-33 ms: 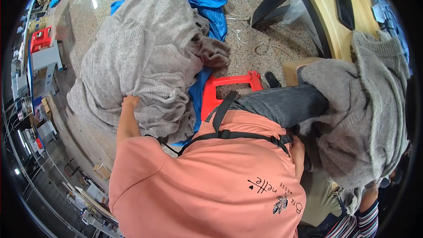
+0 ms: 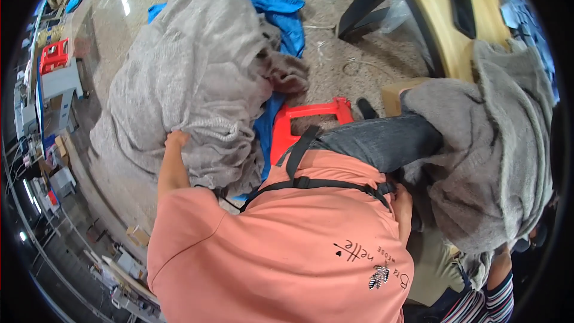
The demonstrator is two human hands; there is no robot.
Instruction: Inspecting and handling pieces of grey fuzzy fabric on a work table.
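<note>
Head view, looking down over the person's salmon-pink shirt [image 2: 281, 251] and the black harness straps [image 2: 311, 182] that cross it. The left hand [image 2: 177, 139] reaches up from the bare forearm and presses into the lower edge of a large heap of grey knitted fabric [image 2: 191, 72]; its fingers are buried in the folds, so it appears to grip the cloth, though whether they are curled or spread cannot be told. The heap fills the upper left of the view and lies over a blue cloth [image 2: 281, 12], which shows above it and as a strip along its right side. Just right of that strip stands a red plastic stool [image 2: 299, 119], partly hidden by the person's leg in dark grey jeans [image 2: 376, 140]. The right hand [image 2: 403, 200] lies low beside the thigh, near a second mass of grey fabric [image 2: 490, 161] draped at the right; its fingers are hidden behind the shirt and cloth, so its state cannot be told. Behind this second mass rises a yellow wooden frame [image 2: 436, 6] with dark edges. A striped sleeve [image 2: 496, 305] of another person shows at the lower right. The floor [image 2: 335, 66] is speckled stone.
</note>
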